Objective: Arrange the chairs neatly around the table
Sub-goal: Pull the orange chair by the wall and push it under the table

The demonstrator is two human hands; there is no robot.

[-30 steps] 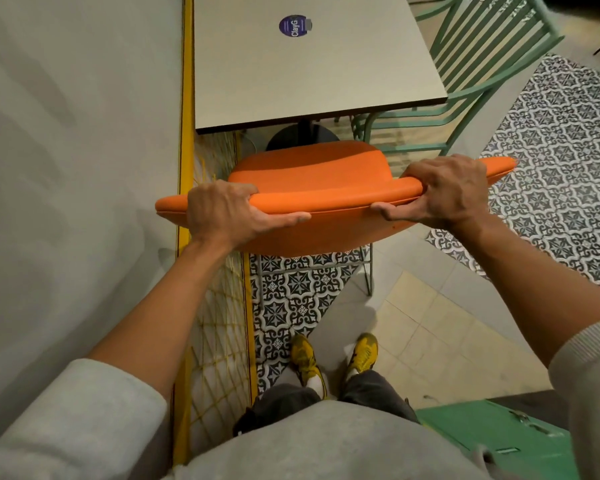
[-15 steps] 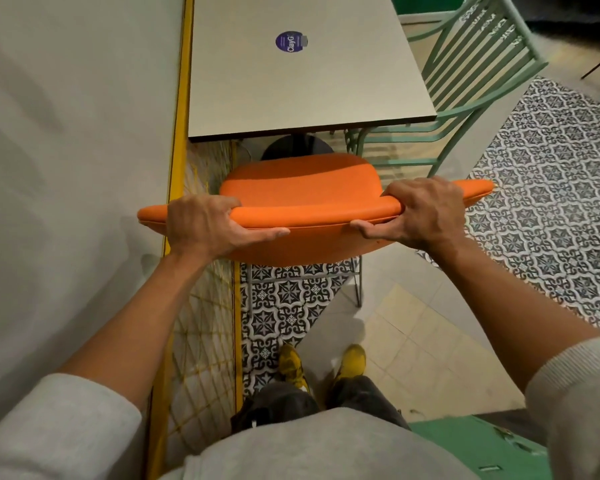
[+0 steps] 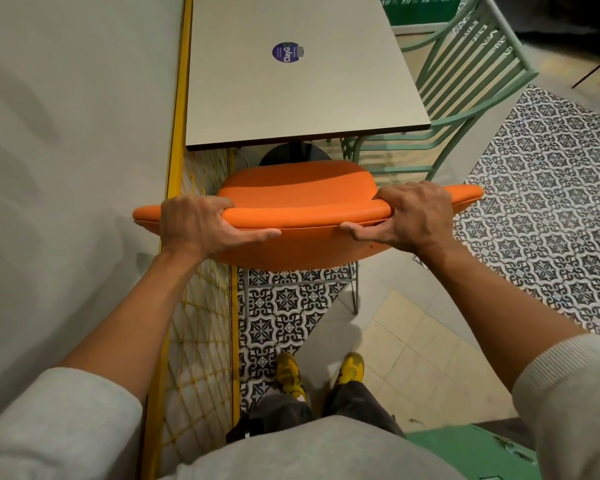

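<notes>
The orange chair (image 3: 298, 188) faces the near edge of the table (image 3: 291, 98), its seat just short of it. The left hand (image 3: 201, 225) and right hand (image 3: 416, 216) each clasp the backrest's top. A green chair (image 3: 465, 81) stands at the table's right side.

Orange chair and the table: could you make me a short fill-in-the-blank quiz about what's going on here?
1. Both the left hand and the right hand grip the backrest of the ____ chair.
2. The round sticker on the table is ____ in colour.
3. The slatted chair at the table's right side is ____.

Missing words: orange; purple; green
</notes>
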